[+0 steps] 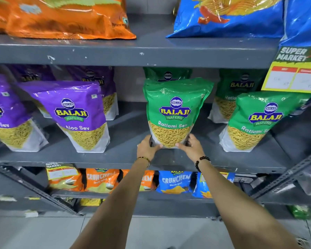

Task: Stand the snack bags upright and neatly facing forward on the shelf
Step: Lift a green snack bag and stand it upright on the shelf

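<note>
A green Ratlami Sev bag (174, 112) stands upright at the middle of the grey shelf (126, 159), label facing me. My left hand (147, 148) grips its lower left corner and my right hand (191, 147) grips its lower right corner. Another green bag (168, 74) stands right behind it. To the right, a green Ratlami Sev bag (258, 121) stands leaning a little, with one more (239, 94) behind. On the left stand purple Aloo Sev bags: one in front (75, 115), one at the frame edge (5, 115), and more behind (101, 87).
The shelf above holds an orange bag (65, 17) and a blue bag (228, 15). A yellow price tag (293, 76) hangs from its edge at right. The lower shelf holds orange (101, 180) and blue Crunchem bags (175, 181). A slotted metal upright (285, 178) slants at right.
</note>
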Available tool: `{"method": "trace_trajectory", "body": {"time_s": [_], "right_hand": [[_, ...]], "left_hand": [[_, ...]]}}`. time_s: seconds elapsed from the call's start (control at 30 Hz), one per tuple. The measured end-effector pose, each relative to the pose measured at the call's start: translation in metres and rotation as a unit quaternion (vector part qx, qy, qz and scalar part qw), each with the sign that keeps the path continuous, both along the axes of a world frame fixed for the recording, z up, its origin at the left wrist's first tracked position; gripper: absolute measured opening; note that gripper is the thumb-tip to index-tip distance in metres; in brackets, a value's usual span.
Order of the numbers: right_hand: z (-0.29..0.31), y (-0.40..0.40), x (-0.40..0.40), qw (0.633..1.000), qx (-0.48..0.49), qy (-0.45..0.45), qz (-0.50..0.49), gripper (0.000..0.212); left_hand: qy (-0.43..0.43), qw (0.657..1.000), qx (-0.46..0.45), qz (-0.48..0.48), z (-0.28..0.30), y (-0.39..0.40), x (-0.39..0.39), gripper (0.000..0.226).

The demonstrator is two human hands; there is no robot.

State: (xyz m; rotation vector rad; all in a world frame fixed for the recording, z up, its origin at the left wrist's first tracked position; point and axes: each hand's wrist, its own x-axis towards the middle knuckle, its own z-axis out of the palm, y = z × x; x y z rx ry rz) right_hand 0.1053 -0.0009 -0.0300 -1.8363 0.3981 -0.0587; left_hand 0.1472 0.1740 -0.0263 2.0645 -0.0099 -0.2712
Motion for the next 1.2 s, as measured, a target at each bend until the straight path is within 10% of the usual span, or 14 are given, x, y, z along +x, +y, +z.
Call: {"method": "trace_trajectory", "body": {"time_s": [1.2], "right_hand": [[0.002,0.006,-0.015,0.997,-0.058,0.040,0.005,0.051]], "left_hand": [[-0.009,1.000,-0.025,-0.010,0.015,0.016,-0.020,0.053]]}}
